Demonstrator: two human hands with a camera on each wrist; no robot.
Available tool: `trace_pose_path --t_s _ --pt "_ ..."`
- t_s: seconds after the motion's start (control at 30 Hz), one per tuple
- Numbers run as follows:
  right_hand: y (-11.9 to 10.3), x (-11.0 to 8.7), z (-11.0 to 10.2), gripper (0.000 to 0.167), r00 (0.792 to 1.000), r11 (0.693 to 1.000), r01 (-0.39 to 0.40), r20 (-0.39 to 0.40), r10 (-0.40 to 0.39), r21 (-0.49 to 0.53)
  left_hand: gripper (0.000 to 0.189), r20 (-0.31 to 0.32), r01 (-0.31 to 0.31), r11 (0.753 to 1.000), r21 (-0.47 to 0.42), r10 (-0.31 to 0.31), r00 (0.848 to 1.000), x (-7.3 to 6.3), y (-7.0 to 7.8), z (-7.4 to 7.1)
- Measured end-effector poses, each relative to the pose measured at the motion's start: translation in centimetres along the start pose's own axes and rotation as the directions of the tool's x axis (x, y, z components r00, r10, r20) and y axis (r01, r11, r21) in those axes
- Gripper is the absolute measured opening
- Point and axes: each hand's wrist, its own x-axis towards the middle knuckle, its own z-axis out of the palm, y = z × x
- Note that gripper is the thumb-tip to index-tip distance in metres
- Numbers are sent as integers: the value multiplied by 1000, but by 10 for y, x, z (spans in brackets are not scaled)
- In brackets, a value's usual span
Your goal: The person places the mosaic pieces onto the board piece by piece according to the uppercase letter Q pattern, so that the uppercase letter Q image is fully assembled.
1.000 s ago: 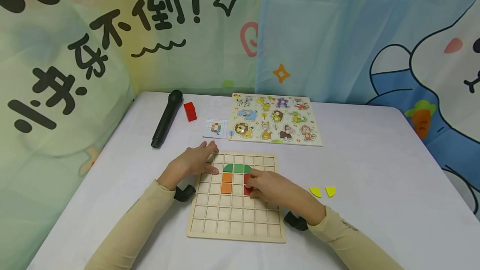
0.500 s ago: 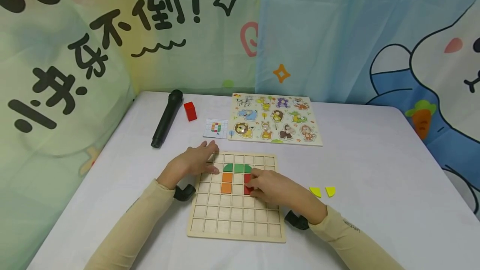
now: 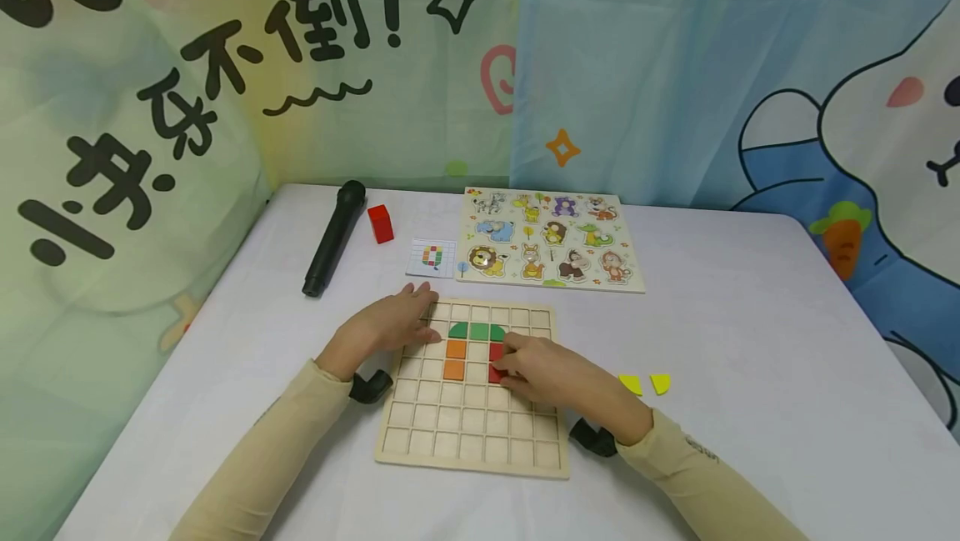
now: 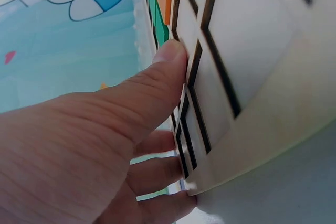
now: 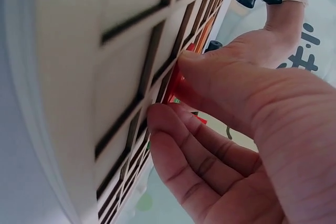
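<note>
Just beyond gridded board (image 3: 472, 423), Q card (image 3: 432, 257)

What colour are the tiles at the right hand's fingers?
Red; the tiles show best in the head view, partly covered by the right hand.

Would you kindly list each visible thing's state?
wooden grid board: partly filled
green tiles: seated
orange tiles: seated
red tiles: partly hidden
yellow quarter-round tiles: loose
red block: loose
pattern card: face up
animal puzzle board: flat
black microphone-like object: lying
left hand: touching wooden grid board
right hand: touching red tiles
</note>
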Motion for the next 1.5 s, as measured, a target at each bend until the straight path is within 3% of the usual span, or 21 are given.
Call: trace_pose_path --t_s 0.4,0.77,1.0,1.23,1.5 --pt "10 1 1 12 999 999 24 -40 -25 -29 76 -45 -12 1000 25 13 999 4 -1 3" --pt "11 1 2 12 999 1000 16 -39 -17 -18 77 -38 -4 1000 -1 4 999 1 -3 3" --pt "14 -5 -10 13 996 1000 10 -87 -9 5 77 -44 -9 1000 13 10 999 2 -4 3" --pt "21 -21 -24 15 988 997 -79 -134 76 -15 78 -45 -6 1000 21 7 999 5 -3 4" --pt "39 -56 -36 16 968 980 -187 -182 174 -59 79 -48 5 1000 22 -4 999 5 -3 5"
